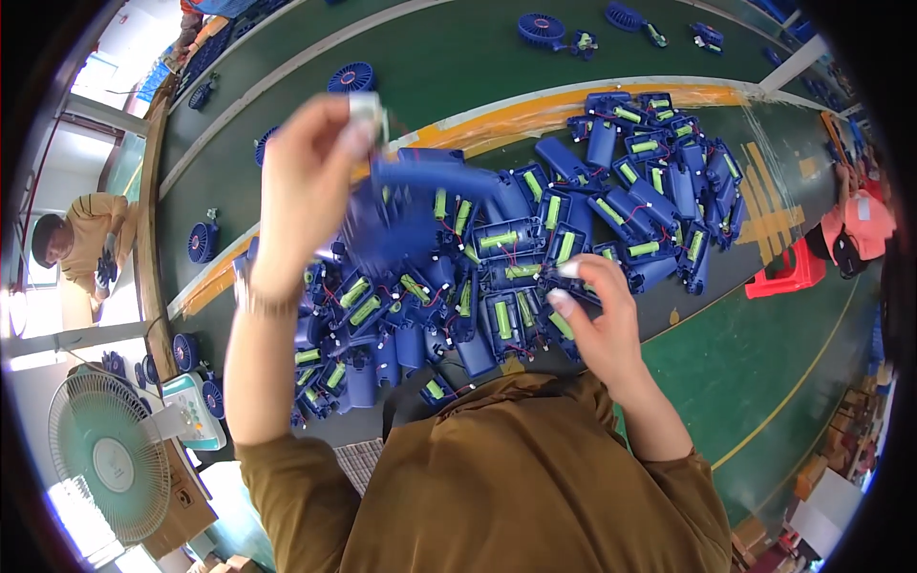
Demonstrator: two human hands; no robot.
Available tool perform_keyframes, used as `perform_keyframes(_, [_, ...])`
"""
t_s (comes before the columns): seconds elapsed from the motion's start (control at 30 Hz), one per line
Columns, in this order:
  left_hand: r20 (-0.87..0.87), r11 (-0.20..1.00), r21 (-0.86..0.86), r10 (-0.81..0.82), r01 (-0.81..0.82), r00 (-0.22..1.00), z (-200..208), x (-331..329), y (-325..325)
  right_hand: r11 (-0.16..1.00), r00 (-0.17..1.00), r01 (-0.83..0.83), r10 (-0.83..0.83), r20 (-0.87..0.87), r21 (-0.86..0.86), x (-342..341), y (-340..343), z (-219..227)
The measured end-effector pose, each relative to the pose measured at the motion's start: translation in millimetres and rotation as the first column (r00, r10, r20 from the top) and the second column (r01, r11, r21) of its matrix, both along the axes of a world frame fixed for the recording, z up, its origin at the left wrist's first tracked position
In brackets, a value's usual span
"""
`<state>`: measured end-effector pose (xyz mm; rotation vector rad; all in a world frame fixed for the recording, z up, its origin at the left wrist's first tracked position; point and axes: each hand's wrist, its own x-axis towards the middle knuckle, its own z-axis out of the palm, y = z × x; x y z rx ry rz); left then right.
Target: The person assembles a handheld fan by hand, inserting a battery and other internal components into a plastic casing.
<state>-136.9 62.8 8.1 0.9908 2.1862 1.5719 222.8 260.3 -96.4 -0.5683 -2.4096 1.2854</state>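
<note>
My left hand (310, 172) is raised over the far left part of the pile, its thumb and fingers pinching a small white piece (369, 113). Just below it a blue object (406, 210) is smeared by motion; I cannot tell whether it hangs from the white piece. My right hand (607, 325) hovers at the pile's near edge, thumb and forefinger apart, beside blue casings. These open blue handle casings (501, 239) hold green battery cells (503, 320) with thin wires and lie heaped in front of me.
Beyond an orange-taped ledge (535, 116), a green belt carries blue round fan heads (542, 31). A standing fan (110, 458) is at the left, where a co-worker (91, 244) sits. At the right are a red stool (788, 272) and another person (860, 224).
</note>
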Motion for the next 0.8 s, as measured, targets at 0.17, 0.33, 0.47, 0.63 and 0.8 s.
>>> perform_keyframes(0.17, [-0.663, 0.981, -0.097, 0.06, -0.166, 0.747, -80, -103, 142, 0.993, 0.995, 0.069, -0.076, 0.067, 0.094, 2, 30, -31])
perform_keyframes(0.33, [-0.632, 0.936, -0.333, -0.13, -0.116, 0.764, -199, -132, 200, 0.963, 0.981, -0.161, 0.132, 0.145, 0.215, -53, 37, -33])
perform_keyframes(0.47, [-0.541, 0.666, -0.7, -0.258, -0.258, 0.801, -205, -188, 179, 0.949, 0.945, -0.299, 0.281, 0.166, 0.101, -44, 69, -63])
perform_keyframes(0.63, [-0.38, 0.586, -0.8, -0.331, -0.127, 0.864, -213, -259, 117, 0.963, 0.954, -0.204, 0.236, 0.184, -0.179, -60, 87, -70])
perform_keyframes(0.8, [-0.25, 0.698, -0.709, -0.108, -0.106, 0.962, -193, -227, 148, 0.811, 0.992, -0.073, 0.117, 0.039, -0.581, -57, 85, -58])
